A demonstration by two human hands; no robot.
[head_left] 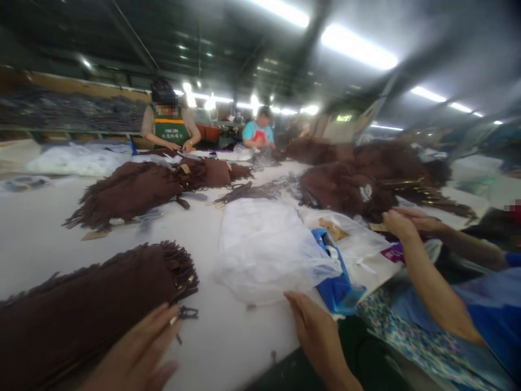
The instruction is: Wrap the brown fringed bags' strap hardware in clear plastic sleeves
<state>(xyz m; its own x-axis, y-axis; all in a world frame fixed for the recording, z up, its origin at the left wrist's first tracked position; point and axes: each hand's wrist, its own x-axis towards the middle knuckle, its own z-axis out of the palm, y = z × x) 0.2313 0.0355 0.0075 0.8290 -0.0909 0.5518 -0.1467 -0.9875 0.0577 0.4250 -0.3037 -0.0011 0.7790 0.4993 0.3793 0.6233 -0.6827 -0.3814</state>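
Note:
My left hand (140,347) lies at the near edge of a long stack of dark brown fringed pieces (97,296). Its fingers are stretched out, with a small pale spot near one fingertip. A dark metal clasp (188,312) rests just beyond those fingertips. Over the table's near edge is my right hand (319,336), fingers extended and side by side, nothing visible in them. Just past it sit a pile of clear plastic bags (260,250) and an opened blue box (336,279). The palm side of the right hand is partly hidden.
More brown fringed bundles (134,187) lie across the white table (36,217). A large brown heap (345,187) is at the right. Beside me, a co-worker's hands (407,222) work near a purple packet (393,252). Two people (169,133) stand across the table.

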